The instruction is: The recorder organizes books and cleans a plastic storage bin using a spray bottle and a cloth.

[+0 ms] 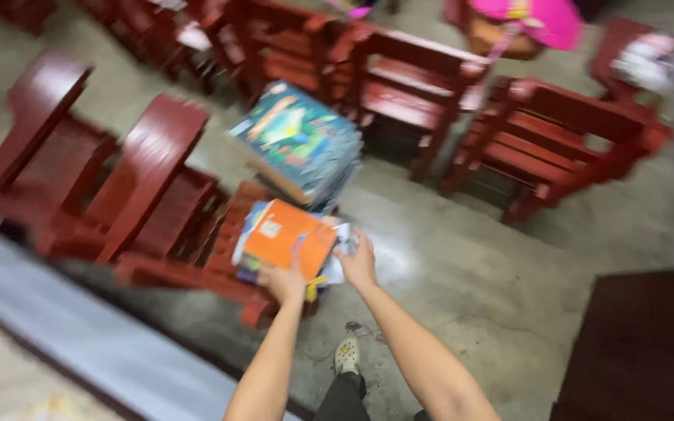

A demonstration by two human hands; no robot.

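Grey concrete floor (462, 257) is filling the centre and right of the frame, with red wooden chairs (399, 86) ranging along the upper edge and the left side. At upper centre, a tall stack of books (302, 144) is tilting on a chair seat. Below it, at centre frame, a smaller pile with an orange book (286, 238) on top is resting on the slatted seat of a red chair (220, 265).

The left hand (284, 281) is gripping the lower edge of the orange book, fingers closed on it. The right hand (359, 263) is touching the pile's right side; blur is hiding whether its fingers are curling.

For a clean lift, both hands should be supporting opposite edges, keeping the pile level.

The orange book's long axis is running from lower left toward upper right of the frame, cover facing up.
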